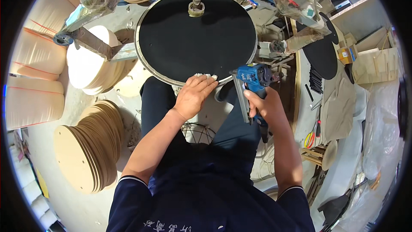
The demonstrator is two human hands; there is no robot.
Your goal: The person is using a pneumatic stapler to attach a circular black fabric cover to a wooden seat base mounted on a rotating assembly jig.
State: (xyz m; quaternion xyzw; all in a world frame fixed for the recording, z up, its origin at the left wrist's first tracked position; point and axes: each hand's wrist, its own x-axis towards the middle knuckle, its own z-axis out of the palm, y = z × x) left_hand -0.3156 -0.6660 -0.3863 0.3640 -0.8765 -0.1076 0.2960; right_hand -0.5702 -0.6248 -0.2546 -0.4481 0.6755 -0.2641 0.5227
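Note:
A large round black-covered panel (193, 43) with a pale rim lies in front of me. My left hand (195, 96) grips its near edge, the fingers together over the rim and the thumb hidden. White wraps show on some fingertips. In my right hand (267, 103) is a blue staple gun (253, 76), its handle wrapped by my fingers. The gun's nose is close to the panel's near right edge, just right of my left fingers; I cannot tell whether it touches.
A wrapped metal post (197, 0) stands over the panel's far part, with frame arms at both sides. Stacks of round boards (71, 159) and white discs (88, 62) stand left. A bench at right holds black ovals (319, 58), scissors (309, 140) and grey cloth (337, 114).

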